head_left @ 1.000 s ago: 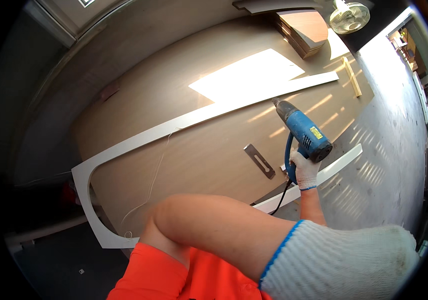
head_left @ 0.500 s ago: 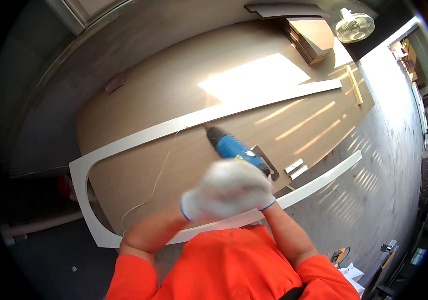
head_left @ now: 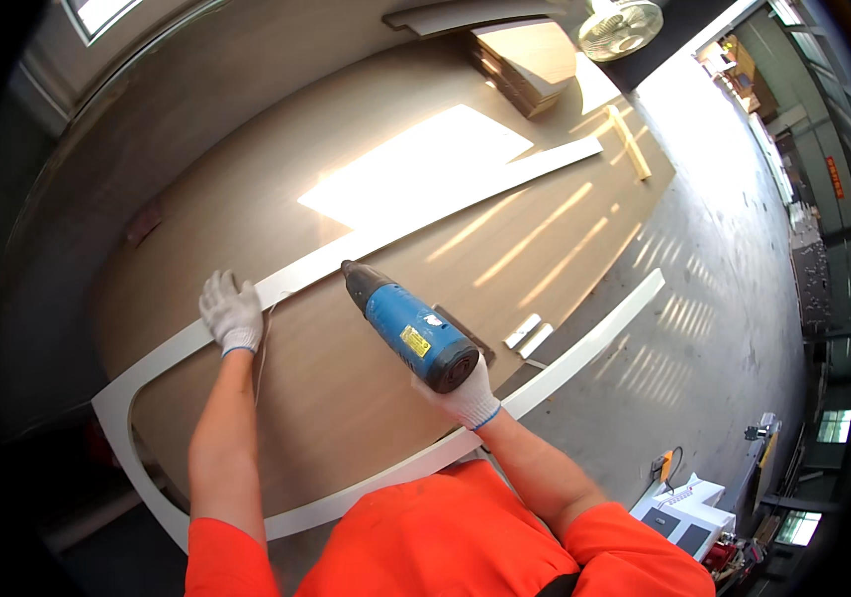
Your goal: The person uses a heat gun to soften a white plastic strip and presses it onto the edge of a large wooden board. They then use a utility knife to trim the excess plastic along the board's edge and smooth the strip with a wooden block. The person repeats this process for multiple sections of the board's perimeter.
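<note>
A long white U-shaped frame [head_left: 301, 271] lies on the brown tabletop [head_left: 316, 398], its curved end at the left and its near arm against my body. Both my hands wear white knit gloves. My left hand [head_left: 232, 310] lies with fingers spread on the frame's far arm. A thin pale strip [head_left: 265, 343] hangs down beside that wrist from the frame's edge. In my right hand [head_left: 470, 400] is a blue heat gun [head_left: 395, 316], gripped below its body. Its black nozzle points away from me and reaches the inner edge of the far arm. The heat gun's body partly hides my right fingers.
At the far right of the table stand a stack of brown boards [head_left: 535, 75] and a pale wooden bar [head_left: 629, 144]. A fan [head_left: 620, 30] is behind them. Small white pieces [head_left: 527, 334] lie near the right table edge. White equipment [head_left: 684, 512] stands at the lower right.
My left hand has left my right hand's side and moved out onto the far arm. The heat gun has come up closer to view, still in my right hand. The whole view has shifted.
</note>
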`<state>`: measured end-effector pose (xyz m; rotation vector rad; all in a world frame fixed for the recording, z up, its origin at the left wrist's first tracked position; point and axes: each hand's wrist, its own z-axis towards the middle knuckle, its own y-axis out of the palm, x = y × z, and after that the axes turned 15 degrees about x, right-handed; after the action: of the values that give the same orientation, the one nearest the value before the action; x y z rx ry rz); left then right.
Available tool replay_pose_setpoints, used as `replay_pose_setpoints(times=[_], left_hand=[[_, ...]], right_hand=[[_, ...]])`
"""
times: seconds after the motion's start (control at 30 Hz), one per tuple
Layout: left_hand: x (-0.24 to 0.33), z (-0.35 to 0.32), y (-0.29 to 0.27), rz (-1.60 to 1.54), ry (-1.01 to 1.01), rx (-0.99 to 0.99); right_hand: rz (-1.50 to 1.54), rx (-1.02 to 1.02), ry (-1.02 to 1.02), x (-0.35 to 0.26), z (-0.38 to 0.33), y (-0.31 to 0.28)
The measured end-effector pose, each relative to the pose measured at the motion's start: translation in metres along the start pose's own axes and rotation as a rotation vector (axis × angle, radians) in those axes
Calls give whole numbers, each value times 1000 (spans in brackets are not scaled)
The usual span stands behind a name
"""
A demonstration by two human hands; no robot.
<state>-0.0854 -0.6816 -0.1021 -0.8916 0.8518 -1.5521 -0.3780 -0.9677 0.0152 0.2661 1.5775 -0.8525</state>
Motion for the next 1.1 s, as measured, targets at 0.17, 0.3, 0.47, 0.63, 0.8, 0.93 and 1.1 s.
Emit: replay_pose_setpoints(times=[0.17, 0.3, 0.47, 0.63, 0.8, 0.93, 1.1], left_hand=[[3, -3, -2, -7, 10, 35], [1, -2, -3, 12, 43, 12], [-8, -5, 1, 44, 68, 3], [2, 3, -3, -6, -107, -77], [0, -3, 3, -64, -127, 59], [8, 4, -2, -68, -237, -37], [4, -2, 1, -46, -167, 32]], right_hand=[[258, 193, 230, 17, 43, -46], [196, 309, 194, 38, 86, -99], [150, 384, 293, 60, 153, -166], [182, 471, 277, 96, 204, -224], [172, 531, 243, 110, 246, -260], [191, 595, 229, 125, 274, -287], [140, 652, 303, 127, 305, -314]])
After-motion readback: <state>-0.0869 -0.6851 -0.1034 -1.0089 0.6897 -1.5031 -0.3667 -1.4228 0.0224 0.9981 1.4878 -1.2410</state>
